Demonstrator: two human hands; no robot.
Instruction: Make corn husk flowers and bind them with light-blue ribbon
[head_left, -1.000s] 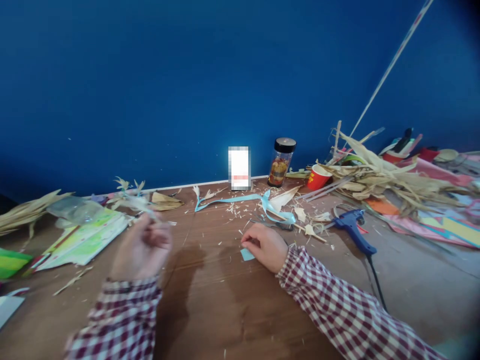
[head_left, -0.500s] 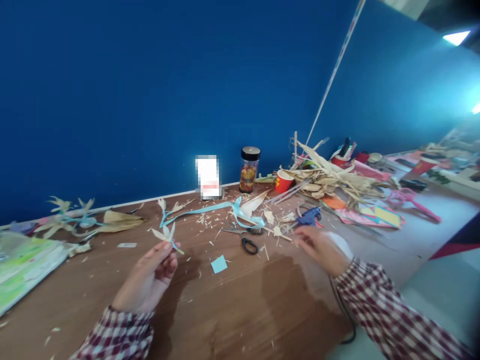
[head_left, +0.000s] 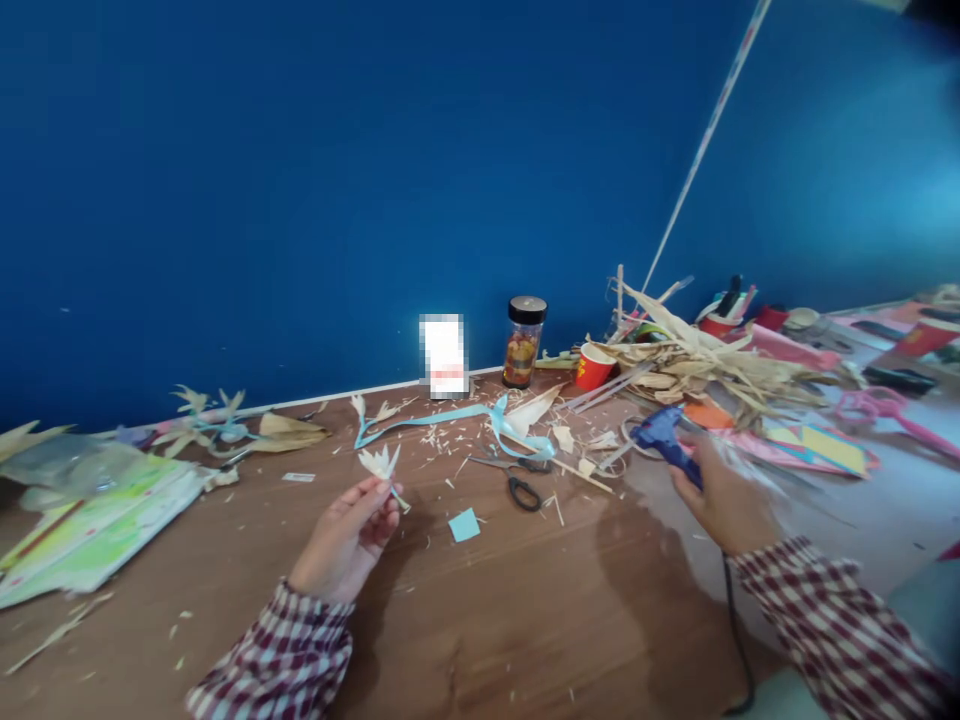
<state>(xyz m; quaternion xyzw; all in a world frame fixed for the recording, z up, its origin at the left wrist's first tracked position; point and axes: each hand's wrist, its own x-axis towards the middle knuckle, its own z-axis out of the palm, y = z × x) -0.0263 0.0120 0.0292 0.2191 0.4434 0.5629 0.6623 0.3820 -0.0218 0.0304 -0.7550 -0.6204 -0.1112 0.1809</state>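
Pinched in the fingertips of my left hand is a small pale corn-husk flower with a thin blue-wrapped stem. My right hand is wrapped round the handle of a blue hot glue gun, whose nozzle points left; a dark cord hangs below the wrist. Between the two hands lie black-handled scissors and a light-blue paper square. Behind them a light-blue ribbon stretches across the table, curling at its right end beside a piece of husk.
A black-lidded jar and a red paper cup stand near the blue wall. Dried husks are heaped to the right, with pink scissors beyond. A green-white packet and finished husk flowers lie left. Scraps litter the table.
My right hand has closed round the glue gun, which it was only reaching toward before. The view has swung left; my left hand still holds the husk flower.
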